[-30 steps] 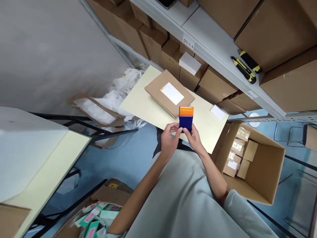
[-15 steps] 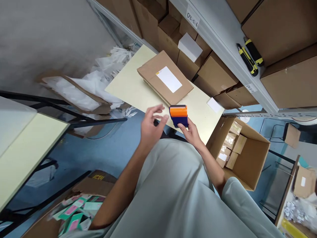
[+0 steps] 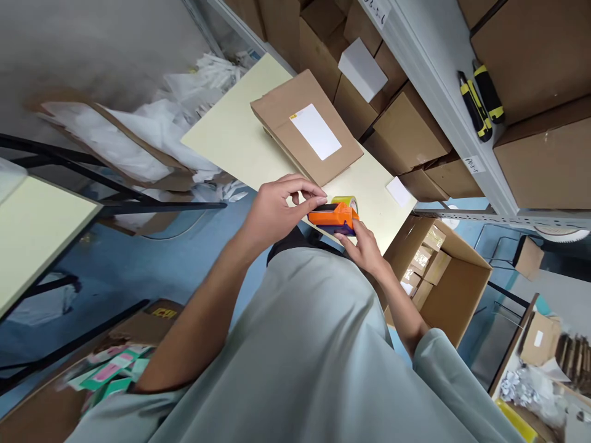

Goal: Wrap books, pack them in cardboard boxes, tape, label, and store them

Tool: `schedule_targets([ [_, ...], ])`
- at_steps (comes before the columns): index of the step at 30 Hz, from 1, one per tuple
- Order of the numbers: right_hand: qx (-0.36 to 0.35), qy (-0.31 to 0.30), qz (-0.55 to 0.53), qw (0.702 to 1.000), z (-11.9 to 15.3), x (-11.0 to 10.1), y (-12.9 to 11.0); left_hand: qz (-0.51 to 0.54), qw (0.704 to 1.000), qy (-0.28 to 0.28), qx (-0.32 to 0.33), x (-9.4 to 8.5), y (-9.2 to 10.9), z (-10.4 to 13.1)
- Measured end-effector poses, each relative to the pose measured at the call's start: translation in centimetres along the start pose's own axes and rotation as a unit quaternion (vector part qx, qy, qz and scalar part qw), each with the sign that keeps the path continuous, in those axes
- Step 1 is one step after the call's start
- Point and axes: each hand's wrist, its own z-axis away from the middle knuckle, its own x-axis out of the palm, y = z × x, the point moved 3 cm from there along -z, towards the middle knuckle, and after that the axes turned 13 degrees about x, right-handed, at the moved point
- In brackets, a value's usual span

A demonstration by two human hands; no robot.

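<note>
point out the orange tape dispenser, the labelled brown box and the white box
Orange tape dispenser [image 3: 330,218]: head view, on its orange body.
Labelled brown box [image 3: 309,127]: head view, on the white label on top.
White box [image 3: 362,69]: head view, on its white surface.

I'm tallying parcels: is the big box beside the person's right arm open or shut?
Open: nothing covers the mouth of the big box, and small boxes show inside.

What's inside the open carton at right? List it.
The carton holds several small brown boxes, some with shiny tape, one bearing a white label. Whatever lies beneath or within these boxes is covered, so it can't be seen.
</note>
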Motion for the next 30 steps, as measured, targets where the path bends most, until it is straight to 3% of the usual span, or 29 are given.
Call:
schedule_targets([
  [4, 0.004, -0.013, 0.034, 0.999, -0.3, 0.2, 0.5, 0.008, 0.998, 0.056, 0.006, 0.8, -1.3, 1.2],
  [8, 0.032, -0.065, 0.105, 0.992, 0.2, 0.3, 1.4, 0.063, 0.993, 0.094, -0.034, 2.3, -4.2, 3.3],
  [12, 0.075, -0.134, 0.187, 0.97, 2.4, -0.4, 3.5, 0.089, 0.981, 0.145, -0.093, 3.0, -8.7, 6.6],
  [14, 0.101, -0.148, 0.234, 0.956, 3.4, -0.7, 5.1, 0.081, 0.969, 0.2, -0.124, 2.8, -11.4, 8.1],
  [16, 0.12, -0.147, 0.273, 0.943, 4.0, -0.6, 6.8, 0.083, 0.961, 0.22, -0.145, 2.9, -14.2, 8.9],
  [19, 0.146, -0.117, 0.302, 0.935, 3.4, 1.2, 9.4, 0.116, 0.959, 0.202, -0.159, 3.8, -18.3, 8.4],
  [23, 0.168, -0.04, 0.31, 0.935, 1.0, 4.7, 12.4, 0.156, 0.951, 0.213, -0.161, 5.1, -22.6, 6.1],
  [30, 0.183, 0.011, 0.348, 0.92, -2.2, 8.0, 14.2, 0.17, 0.951, 0.225, -0.131, 6.0, -26.3, 2.6],
])
